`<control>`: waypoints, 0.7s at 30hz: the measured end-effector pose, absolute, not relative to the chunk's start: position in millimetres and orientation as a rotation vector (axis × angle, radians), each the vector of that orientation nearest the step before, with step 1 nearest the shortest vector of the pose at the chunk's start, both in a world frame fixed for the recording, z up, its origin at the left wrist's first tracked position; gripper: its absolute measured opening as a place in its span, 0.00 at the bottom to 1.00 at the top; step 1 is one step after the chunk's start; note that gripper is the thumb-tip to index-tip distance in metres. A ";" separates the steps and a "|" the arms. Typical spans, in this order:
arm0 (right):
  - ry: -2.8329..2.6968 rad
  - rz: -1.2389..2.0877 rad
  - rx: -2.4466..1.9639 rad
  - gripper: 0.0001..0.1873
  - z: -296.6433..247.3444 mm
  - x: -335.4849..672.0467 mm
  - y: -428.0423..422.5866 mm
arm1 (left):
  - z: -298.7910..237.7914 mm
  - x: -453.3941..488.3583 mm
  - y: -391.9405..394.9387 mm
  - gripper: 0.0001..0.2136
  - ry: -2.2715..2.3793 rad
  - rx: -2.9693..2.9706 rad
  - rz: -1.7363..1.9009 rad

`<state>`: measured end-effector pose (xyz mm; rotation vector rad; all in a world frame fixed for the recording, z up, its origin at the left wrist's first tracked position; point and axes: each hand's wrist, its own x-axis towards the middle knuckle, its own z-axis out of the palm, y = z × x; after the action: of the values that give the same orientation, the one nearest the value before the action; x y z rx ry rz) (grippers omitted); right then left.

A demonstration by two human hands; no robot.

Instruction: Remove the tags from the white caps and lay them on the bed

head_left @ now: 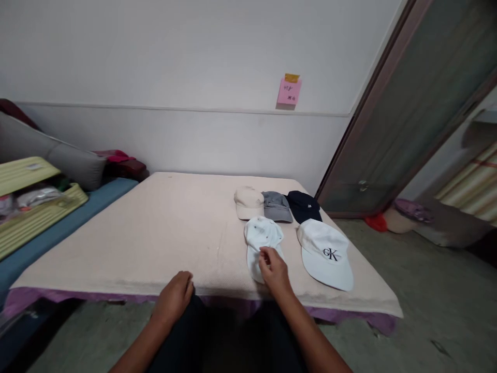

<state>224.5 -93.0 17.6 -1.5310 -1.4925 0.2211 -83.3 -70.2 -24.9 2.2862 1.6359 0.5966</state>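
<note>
My right hand (274,268) is over the pale, whitish baseball cap (261,233), its fingers curled in above the brim. Whether the fingertips touch the cap is hard to tell; I see nothing held in them. Resting near the bed's front edge, my left hand (175,296) is closed in a loose fist with no object showing. To the right of my right hand lies a white cap with black letters (326,254). Behind are a beige cap (249,203), a grey cap (276,206) and a navy cap (304,206), side by side.
The caps lie on a bed with a cream cover (155,238). A pink note (289,91) is taped to the wall behind. On the left are a grey cushion (70,155) and a yellow-green ribbed container (42,212). A framed sliding door (388,119) stands at right.
</note>
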 end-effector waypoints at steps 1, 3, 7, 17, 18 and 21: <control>-1.518 0.271 -1.526 0.11 18.1 215.6 -84.9 | -25.2 -82.7 -68.3 0.10 1.638 2.269 0.606; -1.559 0.375 -1.518 0.12 12.9 200.8 -66.6 | -25.4 -81.0 -63.3 0.11 1.645 2.196 0.641; -1.572 0.492 -1.517 0.12 -7.2 184.8 -26.5 | -24.3 -68.2 -46.2 0.13 1.608 1.948 0.774; -1.516 0.454 -1.559 0.12 -44.2 192.0 17.2 | -25.1 32.2 23.7 0.11 1.407 1.599 0.912; -1.527 0.424 -1.559 0.13 -48.0 194.9 18.0 | -25.6 39.5 28.2 0.10 1.367 1.605 0.896; -1.556 0.347 -1.595 0.15 -56.0 207.1 22.9 | -28.3 53.2 36.2 0.09 1.285 1.618 0.852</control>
<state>207.1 22.9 -56.0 -1.5955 -1.5561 0.3474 53.2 36.2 -28.3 1.6177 1.2846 0.8523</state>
